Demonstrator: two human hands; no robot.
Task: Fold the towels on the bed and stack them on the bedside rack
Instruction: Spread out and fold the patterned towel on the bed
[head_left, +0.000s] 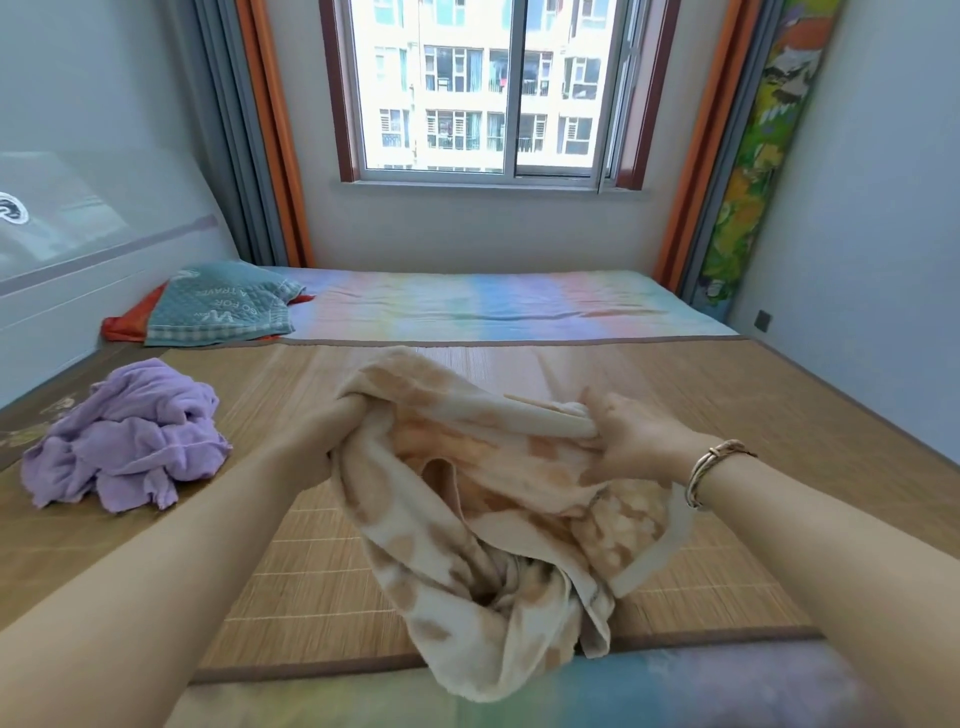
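Towel: my peach towel (483, 499) hangs bunched above the bamboo mat (311, 587), lifted to find its edges.
Left hand (337, 426): buried in cloth, gripping.
Right hand (631, 436): pinching the hem.
Purple towel (127, 441): crumpled left, waiting.

Beige towel (467, 493): cream and peach patches, unfolded and bunched; you hold it up over the near middle of the bed, one edge gripped in each hand, its bulk sagging between them and its lower end drooping to the near edge of the bamboo mat; Purple towel (130, 436): plain lilac, unfolded, crumpled in a heap; it lies on the mat at the left, apart from the beige towel.
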